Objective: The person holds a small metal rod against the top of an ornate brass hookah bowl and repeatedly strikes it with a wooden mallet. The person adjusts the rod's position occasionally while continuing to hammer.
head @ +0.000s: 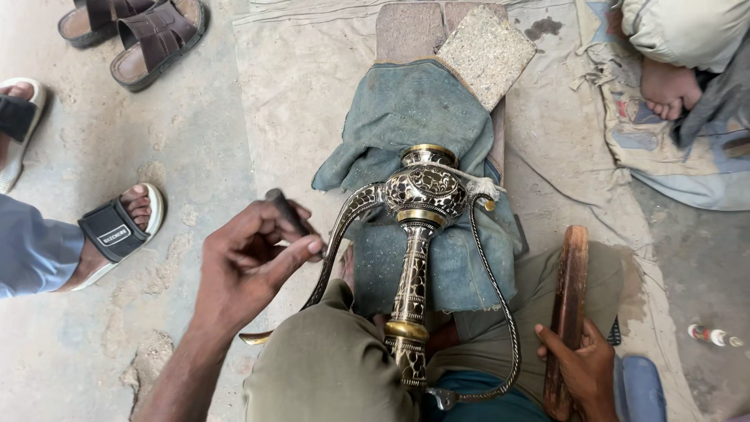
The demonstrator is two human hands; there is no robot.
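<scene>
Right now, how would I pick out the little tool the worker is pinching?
Find the ornate brass vessel lying on the blue-green cloth mid-scene. Just left of its curved spout, the left hand pinches a short dark rod. It is plain and stubby, unlike the long wooden stick in the right hand.

My left hand (250, 262) is covering the lower end of the short dark metal punch (287, 215), so I am not seeing its tip. My right hand (582, 367) is wrapping the long brown wooden mallet (566, 312), whose bottom is running off the lower edge. My olive-trousered knee (328, 367) is hiding the base of the black-and-brass engraved long-necked ewer (418, 227). The small red-and-white object (712, 336) at the right is staying too small to tell.
</scene>
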